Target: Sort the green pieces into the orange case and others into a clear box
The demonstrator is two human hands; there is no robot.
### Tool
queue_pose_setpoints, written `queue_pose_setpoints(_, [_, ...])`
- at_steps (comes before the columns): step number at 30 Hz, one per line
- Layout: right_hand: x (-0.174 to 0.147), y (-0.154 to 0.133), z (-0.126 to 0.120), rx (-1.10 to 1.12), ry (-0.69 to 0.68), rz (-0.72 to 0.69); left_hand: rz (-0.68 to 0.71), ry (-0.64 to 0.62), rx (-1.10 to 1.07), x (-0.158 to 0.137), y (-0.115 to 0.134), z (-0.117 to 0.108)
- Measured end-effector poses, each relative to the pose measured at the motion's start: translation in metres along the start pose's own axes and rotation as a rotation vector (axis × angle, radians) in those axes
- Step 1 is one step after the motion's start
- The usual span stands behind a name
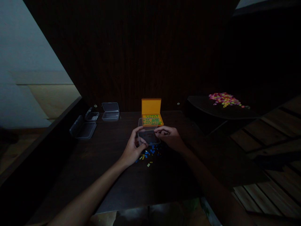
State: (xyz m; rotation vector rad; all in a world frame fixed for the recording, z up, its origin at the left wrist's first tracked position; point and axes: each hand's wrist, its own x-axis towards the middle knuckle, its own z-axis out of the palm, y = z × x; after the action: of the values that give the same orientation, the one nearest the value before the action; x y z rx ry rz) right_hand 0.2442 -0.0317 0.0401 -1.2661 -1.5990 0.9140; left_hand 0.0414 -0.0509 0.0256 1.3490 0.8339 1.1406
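- From my distant post I see first a dark wooden panel (131,56), which closes the back of the workplace like a wall.
- Before it is the bench (94,166), also dark, so details are hard for me to see.
- At right stands a rounded shelf (199,105), carrying a heap of pink, red and yellow pieces (224,99).
- The left hand (133,149) has its grip folded around the left side of the clear box (149,138).
- The right hand (172,136) has curled fingers at the right edge of this box; whether its grip holds something, I cannot tell.
- This clear box is at the middle of the bench, and its raised lid stands partly before the orange box (151,106). The green marks or pieces inside are too small for me to read.
- At left, three lidded clear containers (110,119) stand with lids up.
- Blue and yellow bits (147,153) lie scattered just below the hands, which partly cover them.
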Motion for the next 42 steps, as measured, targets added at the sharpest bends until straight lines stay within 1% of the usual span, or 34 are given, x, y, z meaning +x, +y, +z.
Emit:
queue_pose_setpoints(5, [-0.0008, -0.0008, 0.0000, -0.016, 0.010, -0.026, -0.003, -0.001, 0.004, 0.0005, -0.0009, -0.0011])
queue_pose_setpoints(10, [-0.0014, -0.0006, -0.0010, -0.048, -0.024, -0.084, 0.009, -0.010, 0.023, 0.0002, 0.0009, -0.0006])
queue_pose_setpoints(14, [-0.0013, 0.0003, -0.0015, -0.100, -0.007, -0.146, 0.002, -0.013, 0.028, 0.0000, 0.0010, 0.0002])
queue_pose_setpoints(27, [-0.0039, 0.0005, -0.0003, -0.170, -0.022, -0.200, -0.019, -0.015, 0.029, 0.0003, -0.0019, -0.0002])
queue_pose_setpoints(35, [-0.0039, -0.0015, -0.0015, -0.200, -0.029, -0.288, -0.033, -0.022, 0.023, 0.0005, -0.0019, -0.0006])
queue_pose_setpoints(42, [-0.0052, -0.0009, -0.0007, -0.219, -0.053, -0.316, -0.009, -0.011, 0.037, 0.0007, -0.0012, -0.0012])
